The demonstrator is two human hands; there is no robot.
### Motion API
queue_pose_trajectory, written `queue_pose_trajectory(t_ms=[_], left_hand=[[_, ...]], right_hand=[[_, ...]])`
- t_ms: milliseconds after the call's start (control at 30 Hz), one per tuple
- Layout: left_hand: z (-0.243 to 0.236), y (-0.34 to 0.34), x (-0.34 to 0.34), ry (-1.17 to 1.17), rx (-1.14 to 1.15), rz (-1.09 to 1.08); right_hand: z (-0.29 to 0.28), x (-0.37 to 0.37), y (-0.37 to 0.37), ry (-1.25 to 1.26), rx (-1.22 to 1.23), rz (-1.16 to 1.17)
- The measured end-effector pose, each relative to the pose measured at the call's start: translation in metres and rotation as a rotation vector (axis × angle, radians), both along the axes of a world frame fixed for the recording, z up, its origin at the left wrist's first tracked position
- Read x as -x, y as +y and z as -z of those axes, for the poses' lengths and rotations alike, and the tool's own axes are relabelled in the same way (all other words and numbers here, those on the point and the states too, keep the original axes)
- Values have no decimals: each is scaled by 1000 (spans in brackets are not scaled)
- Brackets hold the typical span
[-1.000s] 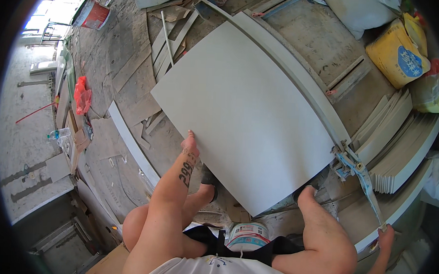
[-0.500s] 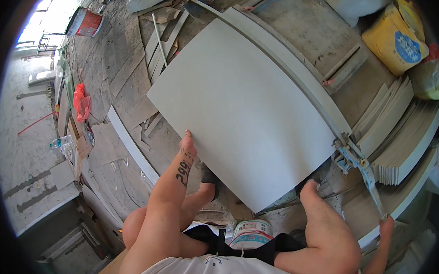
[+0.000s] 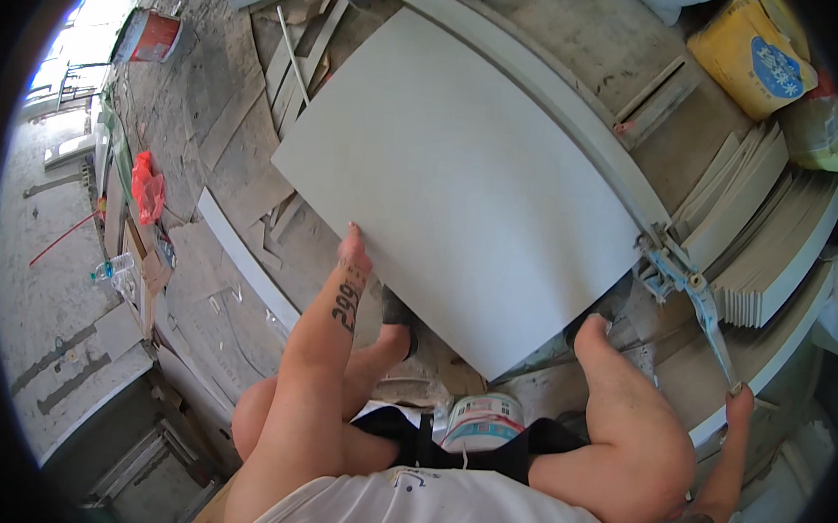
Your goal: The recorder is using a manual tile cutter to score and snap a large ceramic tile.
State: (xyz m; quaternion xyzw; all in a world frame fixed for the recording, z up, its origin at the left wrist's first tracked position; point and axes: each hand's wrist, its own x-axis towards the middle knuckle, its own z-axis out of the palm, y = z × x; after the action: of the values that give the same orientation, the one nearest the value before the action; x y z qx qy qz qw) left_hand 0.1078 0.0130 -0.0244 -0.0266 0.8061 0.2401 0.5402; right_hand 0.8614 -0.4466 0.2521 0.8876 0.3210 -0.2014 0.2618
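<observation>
A large pale grey-white tile point(image 3: 441, 178) lies flat between my feet and the far side, one corner pointing toward me. My left hand point(image 3: 355, 251) is closed on its left edge, the thumb on top and the other fingers hidden. Along the far right side of the tile runs the long rail of a manual tile cutter point(image 3: 547, 104). The cutter's worn blue metal head sits at the near end of this rail, beside the tile's right corner. Out to the right, my right hand point(image 3: 739, 404) grips the end of the cutter's long handle point(image 3: 712, 340).
Stacked tile strips point(image 3: 775, 254) stand at the right, below a yellow sack point(image 3: 755, 56). A white bucket point(image 3: 483, 419) is between my legs. Cardboard scraps, a long white strip point(image 3: 246, 254), a red plastic bag point(image 3: 147, 189) and a red-and-white bucket point(image 3: 154, 37) lie leftward.
The whole scene sits slightly higher in the picture as my view has tilted. Both hands keep their holds, and the tile stays in place against the cutter.
</observation>
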Motion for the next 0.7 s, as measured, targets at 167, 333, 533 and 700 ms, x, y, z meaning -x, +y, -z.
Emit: queue_pose_trajectory(t_ms=[167,333,533,700], left_hand=[[-29,64,-21,-174,-229,61],[1,-4,-5,61,-87,175],[-10,1,3,-486,-245,97],[-21,3,-17,-205,-118,73]], right_hand=[[42,-4,8,102,11,-55],[30,-20,-25,30,40,-37],[37,-12,-1,-37,-247,-110],[13,16,47,6,-78,-22]])
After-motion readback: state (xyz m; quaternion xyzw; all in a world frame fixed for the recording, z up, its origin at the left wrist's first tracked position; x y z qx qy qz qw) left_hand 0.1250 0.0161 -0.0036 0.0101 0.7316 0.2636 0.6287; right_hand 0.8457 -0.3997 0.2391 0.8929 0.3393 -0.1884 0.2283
